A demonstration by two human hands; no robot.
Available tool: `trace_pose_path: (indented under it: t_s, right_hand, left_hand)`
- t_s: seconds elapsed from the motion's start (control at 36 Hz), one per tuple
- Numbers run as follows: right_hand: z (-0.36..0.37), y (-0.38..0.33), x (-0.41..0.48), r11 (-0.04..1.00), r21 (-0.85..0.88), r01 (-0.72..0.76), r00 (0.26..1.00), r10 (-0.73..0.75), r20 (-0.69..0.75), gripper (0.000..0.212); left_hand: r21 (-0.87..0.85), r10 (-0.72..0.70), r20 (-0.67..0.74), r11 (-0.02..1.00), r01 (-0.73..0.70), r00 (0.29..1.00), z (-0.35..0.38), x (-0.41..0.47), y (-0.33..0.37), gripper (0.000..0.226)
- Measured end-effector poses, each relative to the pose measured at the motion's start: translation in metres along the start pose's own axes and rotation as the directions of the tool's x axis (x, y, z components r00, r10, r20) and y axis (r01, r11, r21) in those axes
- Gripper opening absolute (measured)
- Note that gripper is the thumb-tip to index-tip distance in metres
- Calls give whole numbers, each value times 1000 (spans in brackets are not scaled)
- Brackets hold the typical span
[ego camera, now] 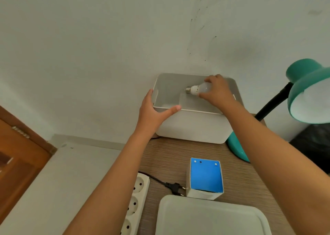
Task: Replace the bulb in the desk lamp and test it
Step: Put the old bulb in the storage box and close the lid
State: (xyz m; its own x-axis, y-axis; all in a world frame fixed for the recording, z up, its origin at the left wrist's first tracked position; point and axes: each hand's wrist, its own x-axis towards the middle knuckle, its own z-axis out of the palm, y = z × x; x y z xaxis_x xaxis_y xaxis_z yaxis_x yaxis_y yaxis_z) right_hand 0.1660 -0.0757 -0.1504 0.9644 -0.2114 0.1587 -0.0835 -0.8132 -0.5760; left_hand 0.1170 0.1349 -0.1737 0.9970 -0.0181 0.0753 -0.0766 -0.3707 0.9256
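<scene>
My right hand (pixel 217 90) grips a white bulb (pixel 197 89) by its globe, screw base pointing left, inside the open white storage box (pixel 192 126) at the back of the desk. My left hand (pixel 155 109) holds the box's near left corner, thumb along the front rim. The teal desk lamp (pixel 307 90) stands at the right, its shade tilted and its black neck curving down to a teal base (pixel 236 147). A blue and white bulb carton (pixel 205 178) stands open on the desk in front of the box.
A white power strip (pixel 135 199) lies along the desk's left edge. The lamp's black plug (pixel 175 187) lies unplugged beside it. A white box lid (pixel 210 217) rests at the near edge. A wooden door (pixel 19 156) is at far left.
</scene>
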Motion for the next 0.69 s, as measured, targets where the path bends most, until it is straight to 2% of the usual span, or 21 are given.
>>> trace_pose_path:
  t_s: [0.19, 0.33, 0.42, 0.56, 0.64, 0.69]
  right_hand:
    - [-4, -9, 0, 1000, -18, -19, 999, 20, 51, 57]
    - [-21, -13, -21, 999, -39, -38, 999, 38, 14, 54]
    - [-35, -12, -45, 999, 3, -44, 999, 44, 2, 53]
    - [-59, -7, -108, 998, 57, -41, 997, 45, -64, 48]
    - [-69, -1, -156, 994, 93, -62, 993, 71, -93, 47]
    - [-73, 9, -193, 989, 100, -107, 987, 118, -107, 47]
  left_hand:
    - [27, -26, 50, 999, 25, 998, -4, -1, 4, 107]
    - [120, -22, 61, 993, 14, 998, -11, -4, 13, 106]
    - [132, 23, -12, 991, -21, 1000, -14, -13, 25, 95]
    - [160, 122, -75, 981, -109, 990, -17, -48, 37, 62]
    - [164, 128, -62, 980, -116, 990, -17, -81, 29, 63]
    - [170, 157, -43, 974, -147, 987, -14, -113, 21, 56]
